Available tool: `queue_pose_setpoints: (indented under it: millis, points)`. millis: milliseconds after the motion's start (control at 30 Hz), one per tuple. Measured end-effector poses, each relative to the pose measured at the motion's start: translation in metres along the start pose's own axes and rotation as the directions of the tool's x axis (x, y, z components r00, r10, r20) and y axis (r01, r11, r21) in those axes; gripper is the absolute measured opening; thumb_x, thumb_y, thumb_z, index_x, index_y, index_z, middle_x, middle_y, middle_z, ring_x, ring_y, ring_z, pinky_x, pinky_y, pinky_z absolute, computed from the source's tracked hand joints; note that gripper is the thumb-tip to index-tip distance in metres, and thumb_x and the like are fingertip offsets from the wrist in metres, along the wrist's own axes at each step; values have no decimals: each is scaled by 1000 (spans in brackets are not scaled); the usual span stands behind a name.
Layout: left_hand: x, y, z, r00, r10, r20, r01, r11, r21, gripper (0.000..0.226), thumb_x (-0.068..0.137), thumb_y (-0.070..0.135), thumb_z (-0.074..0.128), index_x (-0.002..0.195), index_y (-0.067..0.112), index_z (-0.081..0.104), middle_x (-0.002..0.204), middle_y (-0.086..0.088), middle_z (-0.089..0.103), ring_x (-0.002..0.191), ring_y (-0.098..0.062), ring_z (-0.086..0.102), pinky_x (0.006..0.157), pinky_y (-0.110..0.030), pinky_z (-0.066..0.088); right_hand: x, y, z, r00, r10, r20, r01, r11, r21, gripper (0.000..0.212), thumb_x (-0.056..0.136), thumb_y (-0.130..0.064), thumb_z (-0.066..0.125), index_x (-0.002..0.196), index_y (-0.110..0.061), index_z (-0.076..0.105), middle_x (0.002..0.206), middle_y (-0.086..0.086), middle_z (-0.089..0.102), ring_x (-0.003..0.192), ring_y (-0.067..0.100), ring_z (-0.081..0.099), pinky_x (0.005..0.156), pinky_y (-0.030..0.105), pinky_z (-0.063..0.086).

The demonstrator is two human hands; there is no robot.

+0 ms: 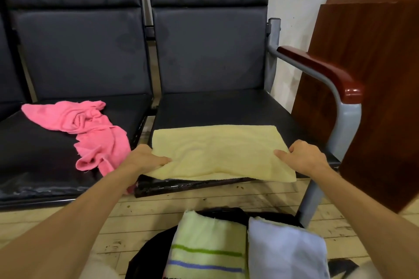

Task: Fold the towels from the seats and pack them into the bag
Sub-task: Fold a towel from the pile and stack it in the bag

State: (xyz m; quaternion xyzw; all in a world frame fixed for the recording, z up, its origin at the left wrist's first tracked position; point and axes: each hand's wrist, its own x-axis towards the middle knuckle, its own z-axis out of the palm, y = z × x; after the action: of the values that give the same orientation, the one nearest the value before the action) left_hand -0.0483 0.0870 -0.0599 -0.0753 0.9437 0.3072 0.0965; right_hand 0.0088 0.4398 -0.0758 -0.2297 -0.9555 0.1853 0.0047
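A pale yellow towel (217, 152) lies folded flat on the front of the right black seat (226, 108), its near edge hanging over the seat's front. My left hand (145, 158) pinches its near left corner and my right hand (303, 158) pinches its near right edge. A crumpled pink towel (90, 131) lies on the left seat (34, 154). Below me stands a black bag (154, 247), open, holding a folded light green striped towel (206, 247) and a folded pale lilac towel (285, 253).
A grey metal armrest with a red-brown wooden top (322, 70) borders the right seat. A dark wooden board (374, 86) leans against the white wall at the right. The floor is pale wooden planking (56, 222).
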Motion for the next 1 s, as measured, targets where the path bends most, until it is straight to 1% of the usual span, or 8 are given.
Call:
queue_pose_setpoints:
  millis: [133, 200, 333, 467, 600, 733, 867, 1000]
  points:
    - [-15, 3, -5, 1000, 0, 19, 8, 923, -385, 12, 86, 10, 65, 96, 8, 58, 88, -6, 60, 78, -19, 54, 61, -27, 41, 4, -14, 2, 996, 50, 70, -48, 998, -26, 40, 92, -47, 51, 72, -13, 56, 81, 4, 57, 90, 26, 56, 88, 40, 39]
    - [-19, 0, -10, 997, -31, 69, 69, 746, -663, 16, 86, -1, 60, 102, 2, 59, 92, -13, 62, 76, -21, 58, 55, -28, 50, 4, -20, 1, 998, 31, 50, -41, 978, 203, 42, 93, -37, 55, 61, -9, 50, 66, 5, 48, 69, 22, 51, 65, 33, 39]
    - [-24, -8, -21, 968, -91, 233, 249, 431, -867, 10, 87, -2, 61, 81, 6, 57, 59, -4, 60, 51, -11, 53, 38, -18, 39, 14, -19, 5, 985, 151, 85, -169, 721, 672, 22, 86, -19, 66, 94, 1, 63, 84, 13, 62, 74, 27, 59, 62, 33, 47]
    - [-25, -9, -20, 963, -64, 260, 268, 228, -936, 13, 90, 11, 59, 78, 10, 58, 61, -1, 55, 55, -10, 44, 52, -18, 32, 20, -13, 11, 941, 221, 256, -333, 468, 818, 59, 79, -18, 78, 128, -2, 51, 110, 20, 64, 90, 36, 68, 64, 43, 58]
    - [-27, 7, -16, 987, -57, 151, 161, 285, -945, 9, 94, 15, 56, 88, 10, 60, 55, 0, 57, 41, -8, 49, 42, -18, 37, 13, -18, 10, 919, 228, 321, -392, 458, 798, 69, 77, -29, 79, 135, -8, 46, 115, 18, 62, 97, 36, 65, 81, 53, 56]
    - [-28, 38, -12, 995, -74, 70, 93, 377, -922, 33, 94, 22, 58, 122, 5, 54, 82, -8, 63, 52, -13, 60, 39, -20, 43, 7, -24, 6, 930, 188, 317, -368, 524, 769, 57, 89, -24, 68, 136, -6, 42, 120, 19, 56, 104, 35, 57, 90, 48, 49]
    - [-31, 81, 0, 996, -20, 82, 82, 439, -895, 17, 97, 24, 54, 105, 10, 53, 90, -12, 59, 65, -19, 57, 52, -26, 36, 2, -25, 1, 906, 152, 395, -419, 451, 788, 33, 95, -25, 58, 124, -12, 48, 110, 16, 60, 98, 34, 61, 89, 49, 51]
    - [-31, 124, 29, 990, 13, 141, 113, 523, -845, 10, 97, 25, 52, 101, 15, 52, 93, -12, 56, 59, -17, 51, 39, -22, 31, 1, -20, -1, 897, 114, 426, -436, 377, 817, 12, 97, -20, 53, 106, -12, 56, 102, 14, 65, 94, 31, 64, 90, 47, 52]
